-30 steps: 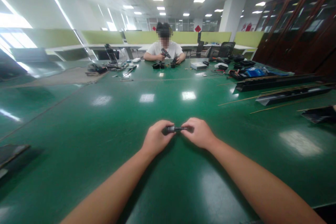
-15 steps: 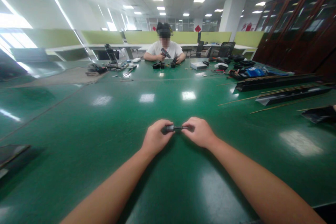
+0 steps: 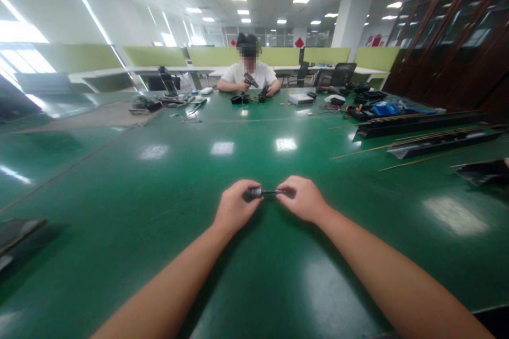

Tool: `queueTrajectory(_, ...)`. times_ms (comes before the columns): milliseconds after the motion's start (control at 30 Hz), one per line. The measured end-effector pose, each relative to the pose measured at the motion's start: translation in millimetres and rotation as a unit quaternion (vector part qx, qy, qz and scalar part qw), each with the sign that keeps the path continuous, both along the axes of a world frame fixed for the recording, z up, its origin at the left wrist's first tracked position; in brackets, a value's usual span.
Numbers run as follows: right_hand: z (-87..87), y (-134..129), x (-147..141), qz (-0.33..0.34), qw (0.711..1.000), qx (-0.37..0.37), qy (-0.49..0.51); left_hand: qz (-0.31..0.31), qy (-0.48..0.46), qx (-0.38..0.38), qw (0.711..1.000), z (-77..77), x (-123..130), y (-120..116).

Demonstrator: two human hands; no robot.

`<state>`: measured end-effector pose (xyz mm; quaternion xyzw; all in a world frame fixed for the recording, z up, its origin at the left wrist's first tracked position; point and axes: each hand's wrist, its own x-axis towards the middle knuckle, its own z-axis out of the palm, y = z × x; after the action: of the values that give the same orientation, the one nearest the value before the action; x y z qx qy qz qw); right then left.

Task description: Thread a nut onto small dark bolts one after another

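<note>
Over the green table [image 3: 191, 169], near the middle of the view, both hands hold one small dark object. My left hand [image 3: 235, 206] is closed on the thicker end, a dark cylinder [image 3: 255, 192] with a silvery part. From it a thin dark shaft [image 3: 270, 192] runs level to the right. The fingers of my right hand [image 3: 303, 198] pinch the far end of this shaft, and that tip is mostly hidden by the fingers. A narrow gap separates the two hands.
Across the table a person [image 3: 250, 71] holds a dark power tool [image 3: 251, 80]. Black channels [image 3: 417, 124] with thin rods lie at the right. A white box [image 3: 301, 99] and tools are at the back. A dark flat object [image 3: 18, 233] sits at the left edge.
My hands and the object between them have shifted very slightly; the grip looks the same.
</note>
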<state>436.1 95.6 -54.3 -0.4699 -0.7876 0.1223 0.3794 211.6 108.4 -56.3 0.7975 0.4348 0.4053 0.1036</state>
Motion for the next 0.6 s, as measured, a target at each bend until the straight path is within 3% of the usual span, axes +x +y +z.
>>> queueTrajectory(600, -0.5, 1.0, 2.0, -0.009, 1.000, -0.009, 0.000, 0.013, -0.011, -0.005, 1.000, -0.6, -2.1, 1.7)
